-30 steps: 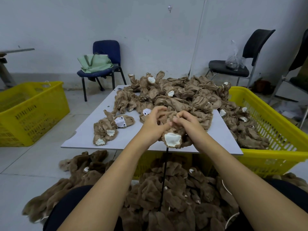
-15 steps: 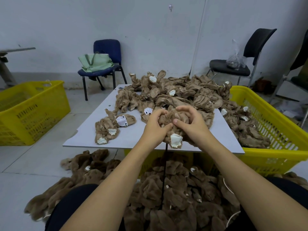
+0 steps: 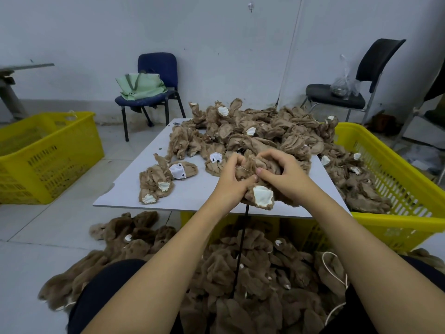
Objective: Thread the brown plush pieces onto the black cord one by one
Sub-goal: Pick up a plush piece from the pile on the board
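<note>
Floor heap [image 3: 252, 280], 6 o'clock, between the knees: large mass of brown pieces. Judged already threaded, since the cord [image 3: 241, 244] runs down into it; most are darker, fluffier side out.

Board pile [image 3: 260, 133], 12 to 1 o'clock on the board [image 3: 192, 201]: large unthreaded stock, spilling into the right basket [image 3: 409, 213] at 3 o'clock. A few loose pieces [image 3: 160, 182] at 9 o'clock of the hands. Judged roughly mid-task; plenty left.

Piece in work [image 3: 261, 194]: at board's near edge, centre, white patch toward camera. Left hand [image 3: 232, 184] and right hand [image 3: 286, 174] both curl fingers into it, bunching the fabric. Cord hangs taut-looking straight below it; upper end hidden in the plush, so cannot tell whether it is through.
</note>
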